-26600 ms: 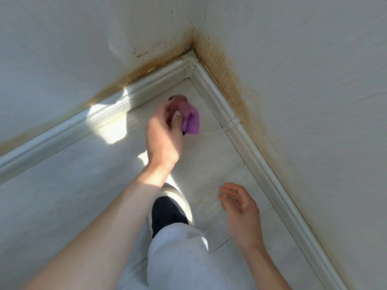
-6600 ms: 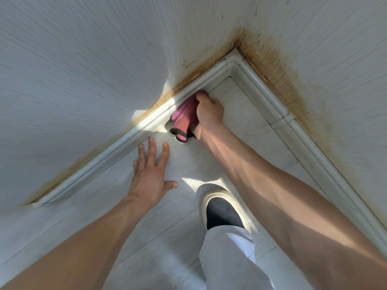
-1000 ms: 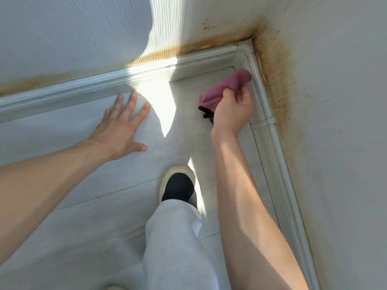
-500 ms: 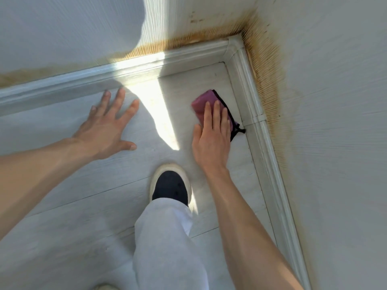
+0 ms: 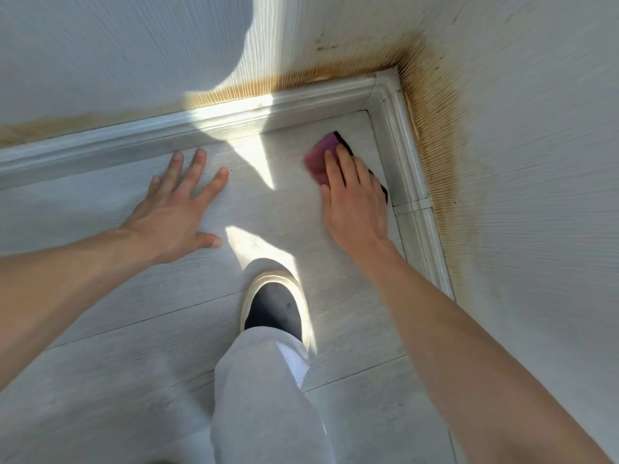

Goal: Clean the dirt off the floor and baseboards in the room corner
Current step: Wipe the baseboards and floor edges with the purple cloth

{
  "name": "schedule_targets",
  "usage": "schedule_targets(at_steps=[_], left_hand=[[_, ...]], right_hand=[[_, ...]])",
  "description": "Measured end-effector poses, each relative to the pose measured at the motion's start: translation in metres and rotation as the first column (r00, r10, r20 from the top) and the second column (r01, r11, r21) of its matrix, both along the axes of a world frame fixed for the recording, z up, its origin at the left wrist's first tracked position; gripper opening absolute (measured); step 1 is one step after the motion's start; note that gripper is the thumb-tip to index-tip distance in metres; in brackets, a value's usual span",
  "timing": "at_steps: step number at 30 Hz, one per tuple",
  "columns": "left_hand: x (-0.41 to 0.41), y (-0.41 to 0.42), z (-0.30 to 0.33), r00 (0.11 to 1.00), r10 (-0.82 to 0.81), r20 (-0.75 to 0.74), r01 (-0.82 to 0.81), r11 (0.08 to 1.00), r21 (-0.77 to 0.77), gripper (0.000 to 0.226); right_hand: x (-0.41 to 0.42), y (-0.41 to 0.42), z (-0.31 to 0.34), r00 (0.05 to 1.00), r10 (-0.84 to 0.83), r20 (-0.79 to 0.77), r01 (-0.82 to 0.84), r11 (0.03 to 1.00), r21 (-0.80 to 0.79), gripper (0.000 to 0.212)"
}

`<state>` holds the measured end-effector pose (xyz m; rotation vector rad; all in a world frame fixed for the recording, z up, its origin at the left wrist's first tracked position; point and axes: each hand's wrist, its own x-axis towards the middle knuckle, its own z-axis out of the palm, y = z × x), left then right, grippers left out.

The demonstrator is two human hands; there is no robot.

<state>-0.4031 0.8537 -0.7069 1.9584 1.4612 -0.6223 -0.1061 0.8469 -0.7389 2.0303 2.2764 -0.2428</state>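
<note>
The purple cloth (image 5: 320,155) lies flat on the floor (image 5: 134,346) in the corner, pressed under the straight fingers of the right hand (image 5: 351,202) — no curl, nothing pinched. Just right of that hand runs the baseboard (image 5: 400,149), brown stain (image 5: 435,135) on the wall above it. Well left, the left hand (image 5: 174,212) rests splayed — flat on the floor. Below, a shoe (image 5: 274,306).

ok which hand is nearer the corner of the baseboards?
Right. The right hand presses the purple cloth flat on the floor just short of the baseboard corner; the left hand rests flat on the floor, farther along the left baseboard.
</note>
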Motion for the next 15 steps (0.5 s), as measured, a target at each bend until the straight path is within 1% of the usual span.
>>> schedule_targets(at_steps=[1, 2, 3, 4, 8, 10, 11, 12, 13, 14, 15], left_hand=[[0.0, 0.0, -0.001, 1.0, -0.001, 0.004, 0.001, 1.0, 0.002, 0.116], [-0.001, 0.0, -0.002, 1.0, -0.001, 0.007, 0.001, 1.0, 0.0, 0.116], [-0.001, 0.0, -0.002, 1.0, 0.001, 0.008, -0.001, 1.0, -0.006, 0.116], [-0.001, 0.0, -0.002, 1.0, 0.003, 0.008, -0.003, 1.0, -0.008, 0.117], [0.0, 0.003, 0.0, 1.0, 0.002, -0.007, -0.002, 1.0, -0.005, 0.117], [0.002, 0.002, 0.002, 1.0, 0.011, -0.015, -0.011, 1.0, -0.024, 0.117], [0.004, 0.002, 0.001, 1.0, 0.017, -0.013, -0.018, 1.0, -0.024, 0.117], [0.002, 0.002, 0.003, 1.0, 0.023, -0.015, -0.024, 1.0, -0.016, 0.117], [0.002, 0.002, 0.003, 1.0, 0.025, -0.011, -0.025, 1.0, -0.006, 0.117], [0.002, 0.003, 0.002, 1.0, 0.025, -0.002, -0.025, 1.0, 0.004, 0.118], [0.002, 0.003, 0.0, 1.0, 0.029, 0.003, -0.029, 1.0, 0.01, 0.118]], right_hand=[[0.004, 0.005, -0.002, 0.998, -0.056, 0.028, 0.056, 0.998, 0.018, 0.056], [0.005, 0.014, -0.003, 0.989, -0.146, 0.036, 0.145, 0.989, 0.023, 0.056], [0.003, 0.024, -0.003, 0.974, -0.224, 0.025, 0.223, 0.975, 0.026, 0.057], [-0.001, 0.033, -0.003, 0.964, -0.264, 0.002, 0.264, 0.964, 0.026, 0.058], [-0.012, 0.052, -0.015, 0.95, -0.268, -0.161, 0.282, 0.957, 0.072, 0.061], [-0.024, 0.051, -0.02, 0.925, -0.325, -0.198, 0.347, 0.933, 0.092, 0.062], [-0.034, 0.046, -0.02, 0.927, -0.317, -0.201, 0.34, 0.936, 0.09, 0.062], [-0.051, 0.037, -0.017, 0.946, -0.247, -0.209, 0.267, 0.961, 0.076, 0.062], [-0.067, 0.024, -0.014, 0.969, -0.111, -0.221, 0.128, 0.99, 0.066, 0.061], [-0.078, 0.011, -0.013, 0.97, 0.053, -0.239, -0.037, 0.997, 0.068, 0.06], [-0.082, 0.003, -0.013, 0.946, 0.199, -0.258, -0.186, 0.98, 0.071, 0.058]])
